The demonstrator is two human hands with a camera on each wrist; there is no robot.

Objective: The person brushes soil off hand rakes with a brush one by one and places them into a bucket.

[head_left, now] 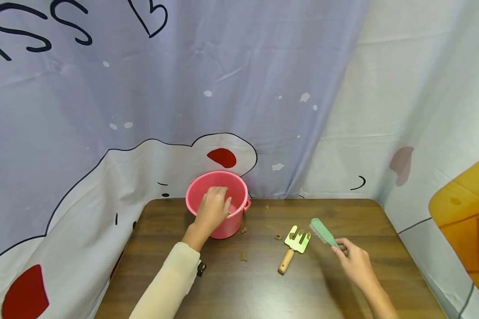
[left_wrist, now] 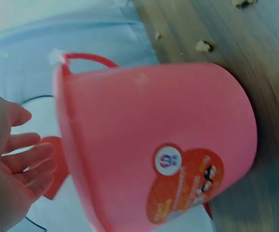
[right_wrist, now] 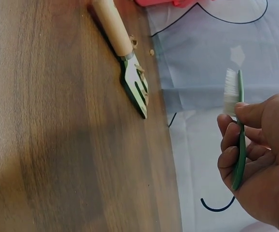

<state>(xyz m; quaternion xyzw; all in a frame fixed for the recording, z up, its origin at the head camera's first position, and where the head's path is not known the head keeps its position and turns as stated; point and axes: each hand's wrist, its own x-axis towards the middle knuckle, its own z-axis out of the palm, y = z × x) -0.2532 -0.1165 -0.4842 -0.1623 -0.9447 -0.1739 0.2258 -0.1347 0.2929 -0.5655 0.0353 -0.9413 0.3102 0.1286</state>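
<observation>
Over the mouth of a pink bucket hangs my left hand, its fingers relaxed. In the left wrist view that hand appears beside the rim of the bucket, with nothing visible in its fingers. My right hand grips the handle of a green brush with white bristles, held above the table's right side. The right wrist view shows thumb and fingers curled round the brush handle. Between the hands lies a small garden hand fork with a wooden handle and brown crumbs on its tines.
Several brown crumbs lie on the wooden table, among them one piece in front of the bucket and another near the fork. A printed curtain hangs behind the table's back edge. The bucket stands at that edge.
</observation>
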